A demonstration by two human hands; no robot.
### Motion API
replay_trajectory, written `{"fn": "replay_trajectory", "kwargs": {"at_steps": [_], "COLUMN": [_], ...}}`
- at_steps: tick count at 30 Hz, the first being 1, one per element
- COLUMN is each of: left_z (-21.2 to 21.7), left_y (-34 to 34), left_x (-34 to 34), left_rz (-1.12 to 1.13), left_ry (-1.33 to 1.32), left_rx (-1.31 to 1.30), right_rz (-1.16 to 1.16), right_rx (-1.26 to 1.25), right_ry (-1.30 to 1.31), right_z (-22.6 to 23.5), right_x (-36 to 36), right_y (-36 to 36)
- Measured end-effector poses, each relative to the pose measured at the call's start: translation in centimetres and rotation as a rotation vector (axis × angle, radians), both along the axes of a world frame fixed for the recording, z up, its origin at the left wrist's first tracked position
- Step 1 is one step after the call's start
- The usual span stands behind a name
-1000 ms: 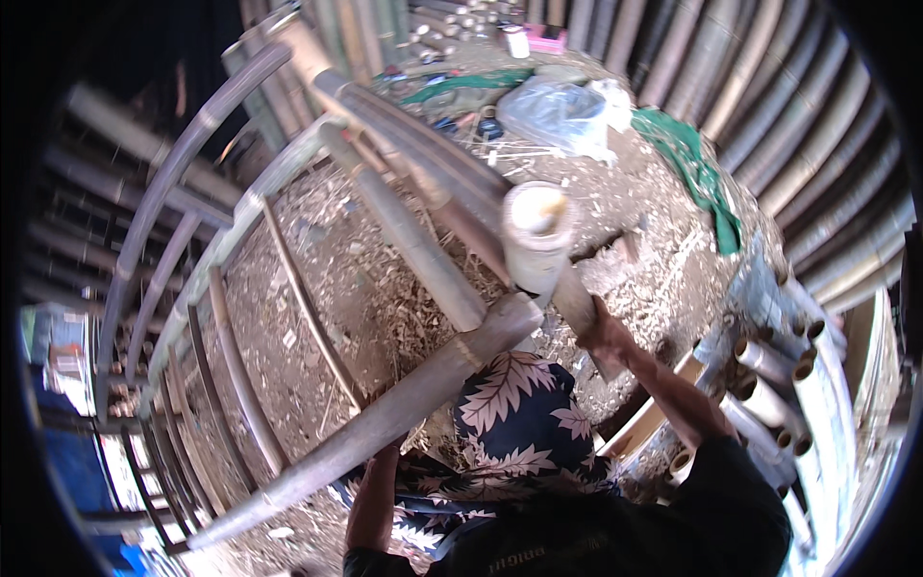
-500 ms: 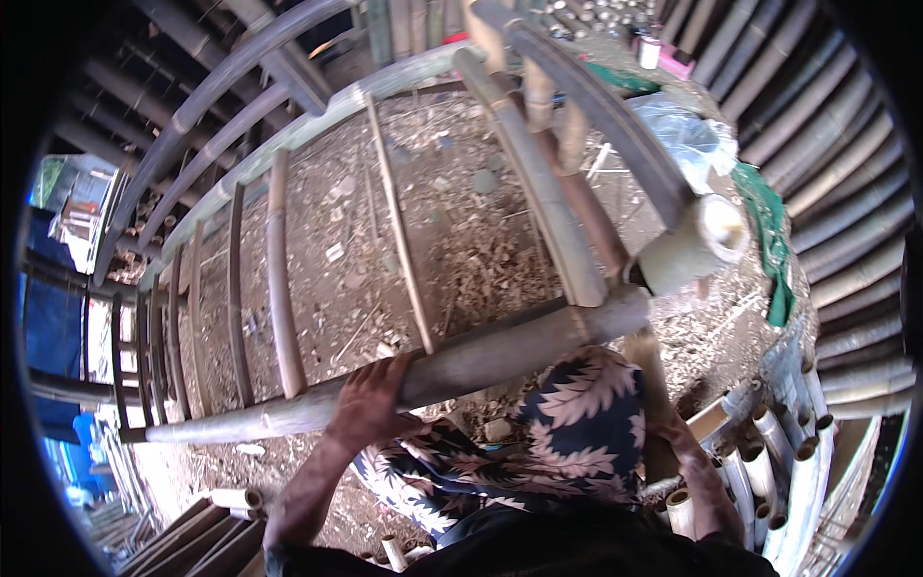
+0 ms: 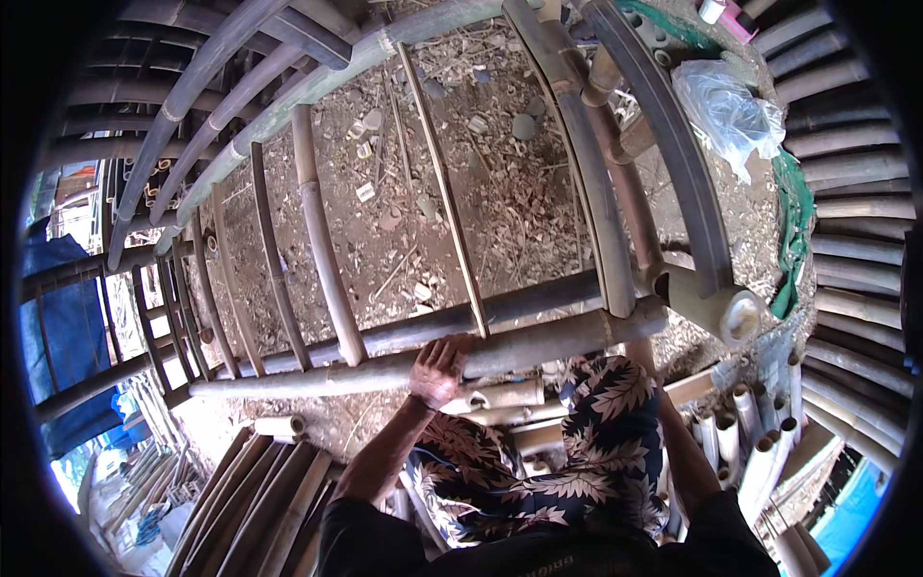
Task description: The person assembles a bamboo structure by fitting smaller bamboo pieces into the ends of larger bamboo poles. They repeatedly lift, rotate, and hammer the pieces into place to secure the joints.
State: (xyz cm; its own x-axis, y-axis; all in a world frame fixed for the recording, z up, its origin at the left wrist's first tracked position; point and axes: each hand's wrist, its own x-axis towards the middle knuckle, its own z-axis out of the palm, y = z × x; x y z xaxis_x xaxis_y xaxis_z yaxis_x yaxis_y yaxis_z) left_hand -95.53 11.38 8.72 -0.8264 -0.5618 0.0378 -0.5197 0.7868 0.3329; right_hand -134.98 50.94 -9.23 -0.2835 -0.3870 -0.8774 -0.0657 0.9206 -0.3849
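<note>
A large bamboo frame [image 3: 322,250] of curved rails and upright rungs stands over littered ground. Its thick lower pole [image 3: 538,346] runs across in front of me. My left hand [image 3: 437,370] grips this pole from below, fingers curled over it, just under a thin split slat [image 3: 442,192]. My right forearm [image 3: 683,452] reaches up toward the pole's right end near a cut bamboo stub [image 3: 735,313]; the right hand itself is hidden behind the pole. My legs in leaf-patterned cloth [image 3: 606,433] are below.
A clear plastic bag [image 3: 731,111] and green cloth [image 3: 793,221] lie at the right. Short bamboo tubes [image 3: 760,433] stand at lower right, long poles [image 3: 250,500] are stacked at lower left, and a blue tarp [image 3: 62,317] hangs left. Chips cover the ground [image 3: 404,221].
The view has swung over the frame, which now fills the picture. My left hand came up onto the lower pole and stays on it; my right hand has gone out of sight behind the pole.
</note>
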Motion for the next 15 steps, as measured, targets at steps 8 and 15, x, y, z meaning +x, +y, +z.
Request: {"fn": "replay_trajectory", "kwargs": {"at_steps": [8,15], "left_z": [9.1,19.3], "left_y": [10.3,2.9], "left_x": [-7.6,-13.2], "left_rz": [0.484,0.400], "left_ry": [-0.665,-0.434], "left_rx": [0.786,0.870], "right_rz": [0.103,-0.340], "right_rx": [0.477,0.297], "right_ry": [-0.058,-0.277], "right_z": [21.3,24.1], "right_x": [0.4,0.3], "right_y": [-11.1,-4.3]}}
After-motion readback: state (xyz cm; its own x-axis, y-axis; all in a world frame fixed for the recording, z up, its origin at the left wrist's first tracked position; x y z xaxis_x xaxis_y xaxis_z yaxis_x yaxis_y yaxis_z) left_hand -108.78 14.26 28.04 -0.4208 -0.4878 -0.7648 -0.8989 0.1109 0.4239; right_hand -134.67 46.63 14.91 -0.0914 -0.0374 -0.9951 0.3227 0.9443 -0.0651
